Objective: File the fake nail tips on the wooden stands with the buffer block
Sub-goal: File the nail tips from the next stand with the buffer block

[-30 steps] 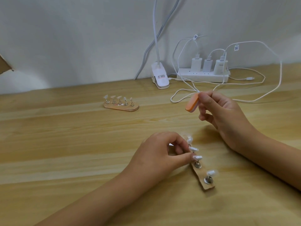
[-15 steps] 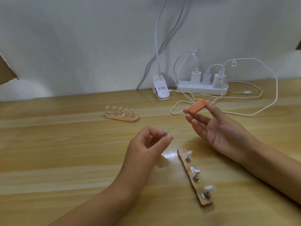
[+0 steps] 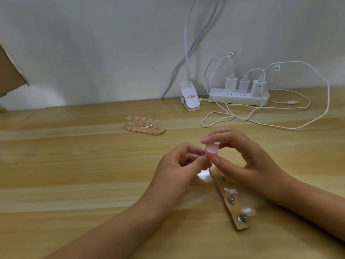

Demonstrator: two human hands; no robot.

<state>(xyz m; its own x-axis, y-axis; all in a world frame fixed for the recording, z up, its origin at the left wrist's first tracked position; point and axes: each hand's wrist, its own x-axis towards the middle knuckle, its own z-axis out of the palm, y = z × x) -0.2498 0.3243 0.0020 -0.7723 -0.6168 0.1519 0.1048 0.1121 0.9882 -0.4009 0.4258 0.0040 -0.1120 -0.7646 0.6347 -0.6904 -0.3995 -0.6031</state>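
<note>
Right hand (image 3: 248,161) grips buffer block (image 3: 211,149); left hand (image 3: 177,165) pinches some small thing against it, wooden stand (image 3: 234,209) underneath

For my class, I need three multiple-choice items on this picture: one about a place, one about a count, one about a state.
1. Where is the far wooden stand?
A. on the table, back left of the buffer block
B. on a chair
C. in a drawer

2. How many chargers sit in the power strip?
A. one
B. three
C. five

3. The buffer block is:
A. lying flat
B. held by the right hand
C. snapped in two

Answers: 1 A, it rests on the table beyond the block; 2 B, three stand side by side; 3 B, that hand pinches it above the table.
</note>
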